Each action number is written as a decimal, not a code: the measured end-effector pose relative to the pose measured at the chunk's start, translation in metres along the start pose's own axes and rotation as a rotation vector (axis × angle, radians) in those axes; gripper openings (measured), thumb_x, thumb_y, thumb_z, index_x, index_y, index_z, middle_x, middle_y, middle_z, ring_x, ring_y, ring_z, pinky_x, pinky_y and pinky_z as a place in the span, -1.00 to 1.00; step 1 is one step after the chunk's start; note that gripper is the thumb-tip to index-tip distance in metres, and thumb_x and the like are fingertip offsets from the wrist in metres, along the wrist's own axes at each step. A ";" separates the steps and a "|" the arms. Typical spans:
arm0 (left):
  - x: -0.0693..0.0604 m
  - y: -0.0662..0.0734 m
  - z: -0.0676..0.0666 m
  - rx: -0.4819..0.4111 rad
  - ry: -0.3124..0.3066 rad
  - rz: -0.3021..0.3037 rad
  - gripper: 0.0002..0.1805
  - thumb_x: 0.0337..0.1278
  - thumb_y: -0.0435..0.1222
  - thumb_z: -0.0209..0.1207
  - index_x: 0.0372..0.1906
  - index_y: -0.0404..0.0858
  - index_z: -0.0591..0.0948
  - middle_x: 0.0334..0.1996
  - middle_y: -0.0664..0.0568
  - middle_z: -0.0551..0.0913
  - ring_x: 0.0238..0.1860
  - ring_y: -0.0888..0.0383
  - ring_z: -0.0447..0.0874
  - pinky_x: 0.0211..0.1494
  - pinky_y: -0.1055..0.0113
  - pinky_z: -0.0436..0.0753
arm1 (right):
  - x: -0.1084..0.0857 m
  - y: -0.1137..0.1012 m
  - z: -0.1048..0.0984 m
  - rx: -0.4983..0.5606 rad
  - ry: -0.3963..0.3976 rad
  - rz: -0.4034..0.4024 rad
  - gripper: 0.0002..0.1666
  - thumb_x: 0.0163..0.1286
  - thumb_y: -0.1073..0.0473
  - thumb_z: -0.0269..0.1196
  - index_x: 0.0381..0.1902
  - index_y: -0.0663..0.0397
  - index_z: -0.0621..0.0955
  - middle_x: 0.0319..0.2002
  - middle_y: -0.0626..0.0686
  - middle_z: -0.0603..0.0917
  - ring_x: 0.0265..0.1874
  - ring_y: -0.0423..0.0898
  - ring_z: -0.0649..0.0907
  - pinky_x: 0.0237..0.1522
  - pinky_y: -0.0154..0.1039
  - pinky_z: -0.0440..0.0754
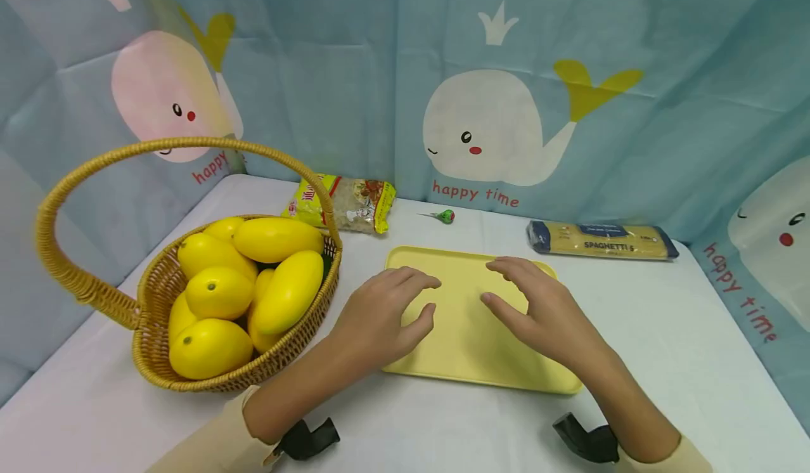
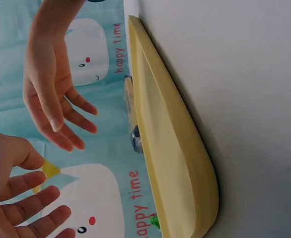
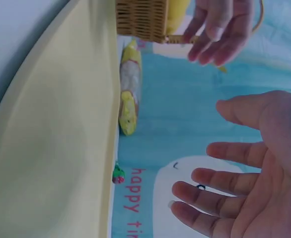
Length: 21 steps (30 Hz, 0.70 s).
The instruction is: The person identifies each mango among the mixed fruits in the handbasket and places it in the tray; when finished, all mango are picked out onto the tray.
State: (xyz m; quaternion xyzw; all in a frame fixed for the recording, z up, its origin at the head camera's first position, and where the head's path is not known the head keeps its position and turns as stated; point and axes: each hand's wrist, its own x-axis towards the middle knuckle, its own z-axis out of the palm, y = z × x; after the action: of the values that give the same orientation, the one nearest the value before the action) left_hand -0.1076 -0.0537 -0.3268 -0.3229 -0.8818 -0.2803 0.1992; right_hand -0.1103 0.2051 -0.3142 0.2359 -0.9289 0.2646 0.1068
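Above the left part of a pale yellow tray (image 1: 468, 318) hovers my left hand (image 1: 386, 311), fingers loosely bent and holding nothing. My right hand (image 1: 544, 311) hangs over the tray's right part, also holding nothing. Both palms face each other with a gap between them; the left wrist view shows the tray (image 2: 180, 148) below and apart from the fingers. To the left of my left hand stands a wicker basket (image 1: 142, 360) with a tall arched handle. Several yellow mango-like or melon-like fruits (image 1: 218, 294) are piled inside it.
Behind the basket lies a clear and yellow food packet (image 1: 354, 206). A small green-wrapped lollipop (image 1: 446, 216) sits beyond the tray. At the back right is a spaghetti pack (image 1: 601, 241). A blue whale-print curtain (image 1: 348, 93) borders the white table (image 1: 683, 332).
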 end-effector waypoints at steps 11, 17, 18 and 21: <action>-0.030 0.005 -0.035 -0.210 0.124 0.135 -0.78 0.17 -0.37 0.26 -0.09 -0.13 0.72 -0.18 0.20 0.72 -0.32 0.34 0.59 -0.26 0.54 0.61 | 0.016 -0.022 0.020 0.031 -0.010 -0.039 -0.49 0.37 0.03 0.34 0.21 0.09 0.58 0.15 -0.01 0.61 -0.06 -0.03 0.68 -0.09 -0.07 0.69; -0.047 0.005 -0.056 -0.252 0.165 0.180 -0.82 0.34 -0.28 0.17 -0.07 -0.14 0.71 -0.17 0.15 0.73 -0.32 0.31 0.62 -0.27 0.57 0.63 | 0.028 -0.040 0.034 0.007 -0.022 -0.101 -0.52 0.35 0.03 0.36 0.17 0.06 0.59 0.12 -0.02 0.63 -0.09 -0.10 0.68 -0.06 -0.15 0.68; -0.050 0.005 -0.059 -0.256 0.181 0.192 -0.81 0.37 -0.25 0.14 -0.07 -0.15 0.71 -0.17 0.13 0.73 -0.31 0.29 0.63 -0.27 0.56 0.63 | 0.030 -0.042 0.036 0.010 -0.025 -0.104 -0.52 0.35 0.03 0.36 0.17 0.06 0.59 0.12 -0.02 0.63 -0.09 -0.10 0.68 -0.06 -0.16 0.68; -0.057 0.005 -0.071 -0.244 0.244 0.234 -0.76 0.43 -0.20 0.09 -0.08 -0.20 0.72 -0.20 0.09 0.74 -0.31 0.26 0.66 -0.25 0.56 0.65 | 0.037 -0.051 0.043 0.021 -0.041 -0.108 -0.52 0.36 0.03 0.34 0.18 0.04 0.59 0.13 -0.03 0.63 -0.08 -0.12 0.68 -0.04 -0.17 0.68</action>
State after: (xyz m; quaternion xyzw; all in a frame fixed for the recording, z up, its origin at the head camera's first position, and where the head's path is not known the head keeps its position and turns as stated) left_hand -0.0517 -0.1205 -0.3014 -0.4084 -0.7672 -0.3969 0.2951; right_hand -0.1201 0.1295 -0.3154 0.2923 -0.9140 0.2634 0.0992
